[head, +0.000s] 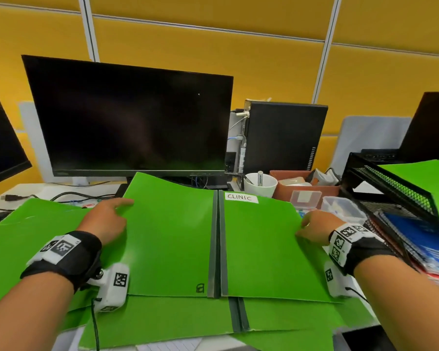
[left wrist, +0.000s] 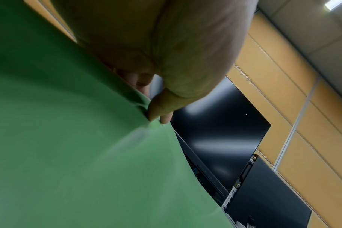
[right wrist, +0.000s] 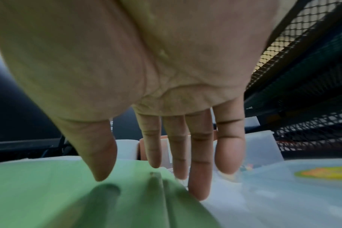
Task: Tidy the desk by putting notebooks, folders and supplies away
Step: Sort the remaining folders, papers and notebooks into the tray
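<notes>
green folder [head: 213,239] lies open; left hand [head: 104,221] pinches its far-left edge to close it; right hand [head: 314,230], fingers spread, steadies the right cover.

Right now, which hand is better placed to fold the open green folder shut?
Probably the left hand: it already pinches the left cover of the folder at its raised edge. The right hand only hovers open over the right cover.

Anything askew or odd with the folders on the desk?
Yes. The CLINIC folder lies splayed open, its left flap's far edge buckled where the left hand pinches it. Other green folders underneath are fanned crookedly, one overhanging the desk's near edge.
</notes>
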Tool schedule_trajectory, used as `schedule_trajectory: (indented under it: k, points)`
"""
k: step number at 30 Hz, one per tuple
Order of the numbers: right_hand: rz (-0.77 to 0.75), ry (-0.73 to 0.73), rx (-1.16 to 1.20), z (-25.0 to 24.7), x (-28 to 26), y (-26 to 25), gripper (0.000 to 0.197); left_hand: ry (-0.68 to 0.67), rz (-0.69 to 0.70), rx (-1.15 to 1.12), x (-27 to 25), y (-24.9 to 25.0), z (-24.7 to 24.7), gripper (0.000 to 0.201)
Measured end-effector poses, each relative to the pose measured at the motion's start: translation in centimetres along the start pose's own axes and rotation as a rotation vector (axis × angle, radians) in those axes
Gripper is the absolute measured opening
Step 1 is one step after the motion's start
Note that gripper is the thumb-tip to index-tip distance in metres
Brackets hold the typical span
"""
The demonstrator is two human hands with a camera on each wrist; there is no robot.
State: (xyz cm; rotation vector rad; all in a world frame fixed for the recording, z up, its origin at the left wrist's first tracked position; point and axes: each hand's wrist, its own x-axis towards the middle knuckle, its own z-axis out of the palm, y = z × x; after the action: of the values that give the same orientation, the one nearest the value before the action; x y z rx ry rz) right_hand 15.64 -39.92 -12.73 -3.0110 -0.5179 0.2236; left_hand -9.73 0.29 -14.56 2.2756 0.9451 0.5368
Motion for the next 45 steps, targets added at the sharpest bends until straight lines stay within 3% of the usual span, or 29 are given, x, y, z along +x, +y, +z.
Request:
schedule_trajectory:
  k: [10, 26, 32, 33, 36, 38, 45]
  points:
    - [0.003, 0.102, 0.358, 0.2, -1.1, 1.0, 0.053, 0.051, 0.016, -0.057, 0.2, -0.2, 0.5, 0.057]
    - [-0.004, -0.033, 0.481, 0.7, -1.2, 0.1, 0.056, 0.081, -0.001, -0.087, -1.2, 0.8, -0.2, 0.056]
    - [0.029, -0.022, 0.576, 0.1, -0.6, 1.1, 0.072, 0.141, 0.007, -0.151, -1.1, 1.0, -0.8, 0.054]
    - [0.027, -0.016, 0.609, 0.2, -0.3, 1.5, 0.069, 0.150, 0.011, -0.159, -1.1, 1.0, -1.0, 0.053]
    - [-0.022, -0.062, 0.825, 0.1, -0.3, 2.3, 0.032, 0.184, 0.024, -0.172, -1.2, 1.3, -1.9, 0.050]
    - [-0.070, -0.085, 0.979, -0.2, -0.9, 2.5, 0.017, 0.217, 0.036, -0.184, -1.2, 1.6, -2.6, 0.047]
    - [-0.279, -0.019, 1.410, -1.9, -2.6, 0.9, 0.036, 0.261, 0.069, -0.113, -1.4, 1.9, -5.5, 0.043]
